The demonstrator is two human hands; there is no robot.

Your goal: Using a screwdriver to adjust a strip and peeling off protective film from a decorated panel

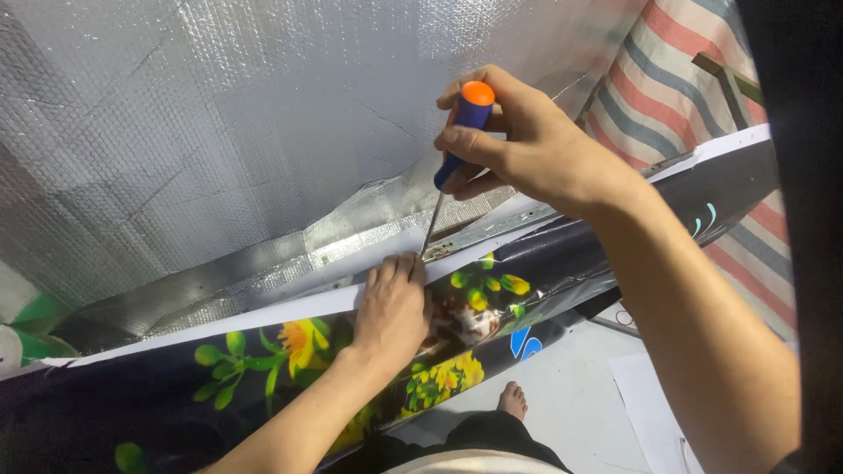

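Note:
My right hand (527, 145) grips a screwdriver (458, 140) with a blue handle and orange cap, held upright and slightly tilted. Its metal shaft runs down to a tip at a metal strip (479, 230) along the edge of a printed banner (263, 351). My left hand (392, 312) presses flat on the banner's white top edge, fingertips right beside the screwdriver tip. The banner is dark with yellow flowers and green leaves. Behind it hangs silver foil insulation sheet (219, 132).
A red, blue and white striped tarpaulin (667, 88) hangs at the upper right. Below, a pale floor (580, 395) shows my bare foot (514, 401) and a white sheet of paper (654, 412). A dark vertical edge (808, 175) fills the far right.

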